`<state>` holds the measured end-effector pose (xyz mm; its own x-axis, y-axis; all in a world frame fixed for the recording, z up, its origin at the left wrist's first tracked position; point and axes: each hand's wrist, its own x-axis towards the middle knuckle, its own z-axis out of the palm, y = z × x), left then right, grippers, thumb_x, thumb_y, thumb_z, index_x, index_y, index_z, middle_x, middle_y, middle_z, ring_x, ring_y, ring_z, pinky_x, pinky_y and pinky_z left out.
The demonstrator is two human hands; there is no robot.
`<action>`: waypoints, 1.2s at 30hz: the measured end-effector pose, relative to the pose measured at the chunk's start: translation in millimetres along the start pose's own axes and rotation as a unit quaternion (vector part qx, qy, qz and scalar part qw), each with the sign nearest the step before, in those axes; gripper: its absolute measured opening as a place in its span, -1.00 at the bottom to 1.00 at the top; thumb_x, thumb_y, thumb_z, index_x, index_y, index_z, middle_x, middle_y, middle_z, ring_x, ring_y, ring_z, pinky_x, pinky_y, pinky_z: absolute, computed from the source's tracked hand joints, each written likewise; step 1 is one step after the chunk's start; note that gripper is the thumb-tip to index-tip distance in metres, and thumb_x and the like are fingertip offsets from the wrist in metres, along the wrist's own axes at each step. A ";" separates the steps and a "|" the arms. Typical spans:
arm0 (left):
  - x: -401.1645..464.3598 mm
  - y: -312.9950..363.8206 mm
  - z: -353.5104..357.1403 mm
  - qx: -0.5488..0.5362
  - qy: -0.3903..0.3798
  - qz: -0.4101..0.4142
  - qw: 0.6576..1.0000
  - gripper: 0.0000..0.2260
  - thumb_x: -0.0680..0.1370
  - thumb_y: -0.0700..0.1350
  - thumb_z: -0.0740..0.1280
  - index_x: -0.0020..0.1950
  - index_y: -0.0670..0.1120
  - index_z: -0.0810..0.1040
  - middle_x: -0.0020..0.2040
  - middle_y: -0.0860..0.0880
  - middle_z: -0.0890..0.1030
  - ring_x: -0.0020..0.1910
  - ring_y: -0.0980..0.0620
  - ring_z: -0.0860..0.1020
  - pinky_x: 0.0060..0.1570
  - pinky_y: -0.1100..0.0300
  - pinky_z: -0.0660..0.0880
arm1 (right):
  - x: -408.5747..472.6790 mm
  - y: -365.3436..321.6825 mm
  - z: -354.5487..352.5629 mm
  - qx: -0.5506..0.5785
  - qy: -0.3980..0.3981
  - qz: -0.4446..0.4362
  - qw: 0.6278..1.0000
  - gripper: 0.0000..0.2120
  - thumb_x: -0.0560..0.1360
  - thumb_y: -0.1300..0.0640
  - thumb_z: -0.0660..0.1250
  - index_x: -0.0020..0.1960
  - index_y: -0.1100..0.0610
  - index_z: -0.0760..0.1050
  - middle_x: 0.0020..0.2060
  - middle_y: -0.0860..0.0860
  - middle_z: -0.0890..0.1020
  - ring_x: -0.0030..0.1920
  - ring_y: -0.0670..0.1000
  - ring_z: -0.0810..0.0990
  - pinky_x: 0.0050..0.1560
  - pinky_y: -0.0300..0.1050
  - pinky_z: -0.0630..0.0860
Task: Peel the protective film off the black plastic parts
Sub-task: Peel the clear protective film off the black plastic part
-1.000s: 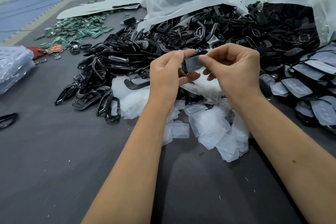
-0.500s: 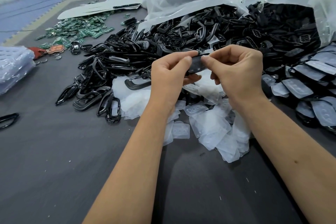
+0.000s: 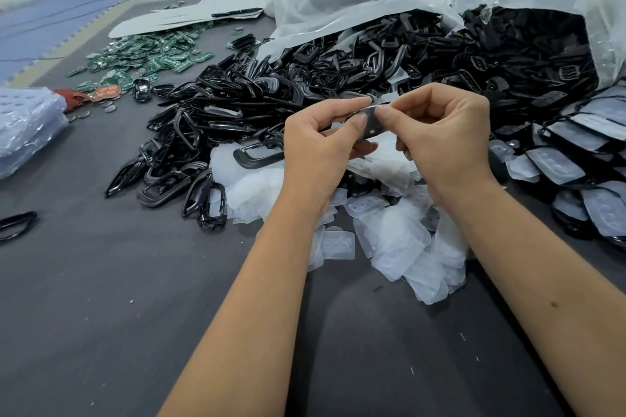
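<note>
A black plastic part is being pinched between the left hand and right hand above peeled film pieces.

The hands hide most of the black part between them

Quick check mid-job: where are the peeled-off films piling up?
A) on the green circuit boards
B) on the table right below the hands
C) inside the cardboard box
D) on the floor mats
B: the translucent peeled films lie heaped on the grey table just under the left hand and right hand, which both grip a black plastic part.
</note>
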<state>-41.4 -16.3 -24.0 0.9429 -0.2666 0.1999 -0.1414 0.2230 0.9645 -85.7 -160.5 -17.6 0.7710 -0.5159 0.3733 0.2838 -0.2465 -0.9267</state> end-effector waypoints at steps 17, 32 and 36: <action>2.4 -1.9 0.0 0.007 -0.010 0.003 1.000 -0.84 0.58 -0.36 0.39 0.09 -0.19 0.71 -0.05 -0.19 0.74 -0.23 -0.08 0.70 -0.06 -0.09 0.70 | -0.4 -1.4 -4.0 0.016 -0.021 0.039 0.999 -0.79 0.43 0.18 0.62 -0.26 0.14 0.60 -0.49 -0.04 0.59 -0.52 -0.06 0.49 -0.47 -0.24 0.40; -1.4 1.8 0.0 -0.011 -0.024 -0.001 1.000 -0.83 0.59 -0.37 0.38 0.08 -0.16 0.71 0.00 -0.17 0.74 -0.08 -0.09 0.72 -0.10 0.10 0.67 | 2.1 -1.7 -6.8 0.161 -0.108 0.207 0.959 -0.88 0.46 0.22 0.56 -0.07 0.14 0.63 -0.24 0.05 0.65 -0.35 -0.06 0.52 -0.45 -0.24 0.38; -2.3 1.9 0.4 -0.010 -0.040 0.003 0.999 -0.81 0.60 -0.38 0.36 0.07 -0.16 0.70 -0.09 -0.07 0.75 -0.12 -0.05 0.73 -0.11 0.13 0.66 | -0.8 -1.8 -4.2 0.130 -0.101 0.181 0.970 -0.88 0.46 0.23 0.57 -0.10 0.15 0.63 -0.28 0.05 0.63 -0.38 -0.08 0.49 -0.47 -0.24 0.34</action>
<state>-44.0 -15.6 -22.6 0.9152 -0.3387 0.2186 -0.1394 0.2428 0.9600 -89.2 -163.1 -16.0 0.9352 -0.3529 0.0292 0.0871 0.1492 -0.9850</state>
